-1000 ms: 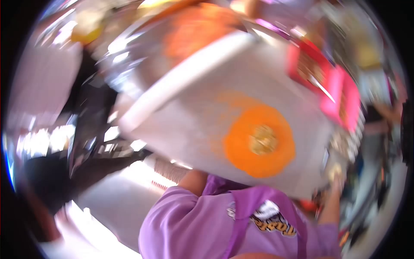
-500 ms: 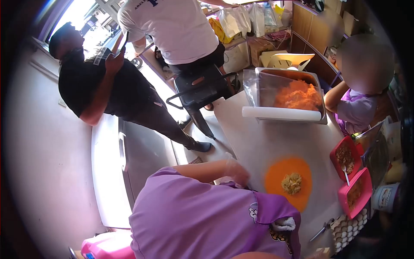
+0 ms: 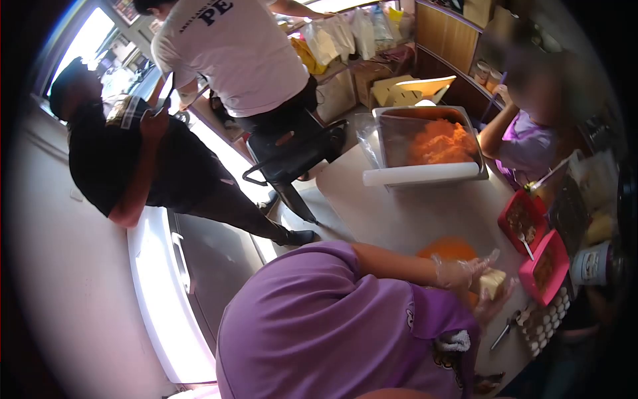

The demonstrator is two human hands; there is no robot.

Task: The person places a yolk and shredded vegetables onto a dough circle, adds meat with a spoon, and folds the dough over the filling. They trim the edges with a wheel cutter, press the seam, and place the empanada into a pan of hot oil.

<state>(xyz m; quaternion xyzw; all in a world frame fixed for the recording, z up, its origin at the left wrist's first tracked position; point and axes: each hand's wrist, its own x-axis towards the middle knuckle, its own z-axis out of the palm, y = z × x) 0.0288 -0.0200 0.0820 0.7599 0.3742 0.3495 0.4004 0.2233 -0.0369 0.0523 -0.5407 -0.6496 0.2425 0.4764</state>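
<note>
Moved over the orange disc (image 3: 448, 249) near the counter (image 3: 412, 223) edge, now cupping loosely in both hands (image 3: 463, 270) a pale lump (image 3: 492, 282), probably soft, better supported from the sides.

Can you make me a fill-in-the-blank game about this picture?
1. The pale lump is held by ____ hands, the left and the right.
2. The colour of the food in the metal pan is ____.
3. The colour of the eggs is ____.

Missing words: two; orange; white.
</note>
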